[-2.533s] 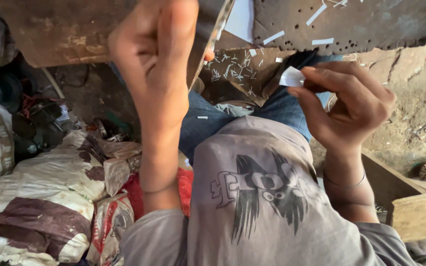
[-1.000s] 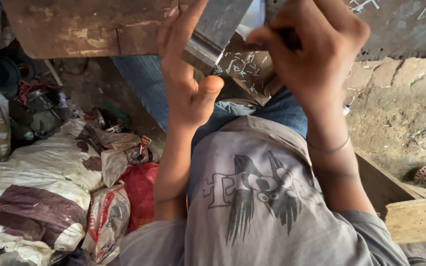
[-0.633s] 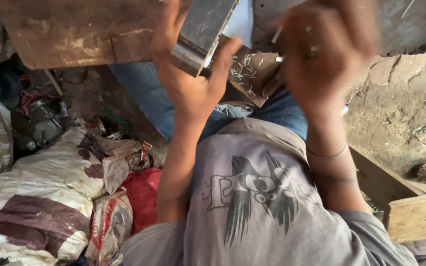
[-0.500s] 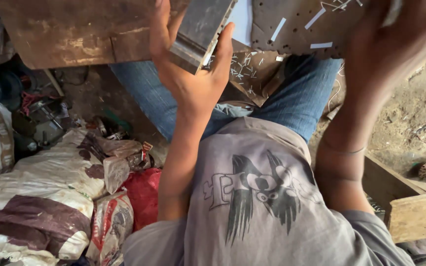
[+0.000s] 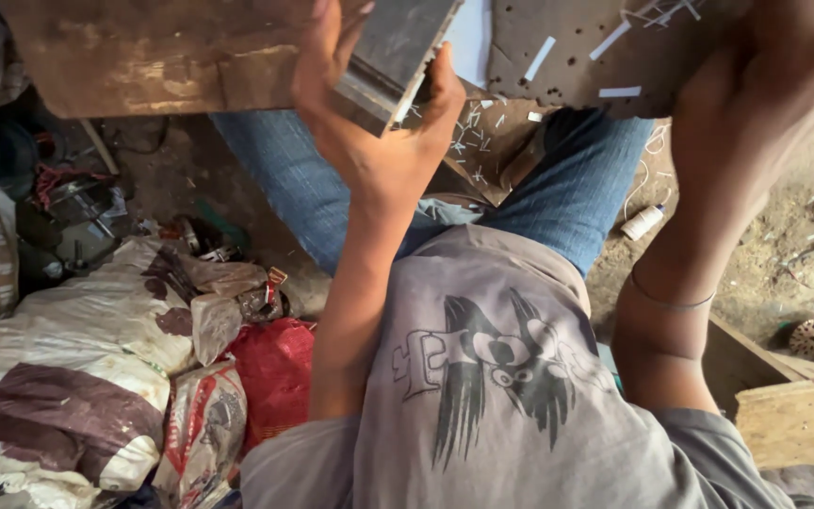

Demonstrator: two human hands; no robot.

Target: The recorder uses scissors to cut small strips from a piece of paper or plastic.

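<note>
My left hand (image 5: 379, 141) is raised in front of me and grips a dark grey metal block (image 5: 398, 52), thumb on its right side and fingers wrapped over its left. The block's upper end runs out of the top of the view. My right hand (image 5: 774, 66) is lifted at the top right, apart from the block. Only its back and wrist show, with a thin band on the forearm; its fingers are cut off by the frame edge. Below are my jeans-clad knees and a grey printed shirt.
A worn wooden board (image 5: 143, 57) and a dark holed sheet (image 5: 577, 47) with white strips (image 5: 539, 57) lie ahead. Stained sacks (image 5: 68, 377) and a red bag (image 5: 275, 368) crowd the left. A wooden box (image 5: 793, 415), a small white tube (image 5: 643, 222) and a round disc (image 5: 812, 336) sit on the dirt at right.
My right hand held a small white piece, came to the block, then swung away up to the right. My left hand has shifted its grip on the block.
</note>
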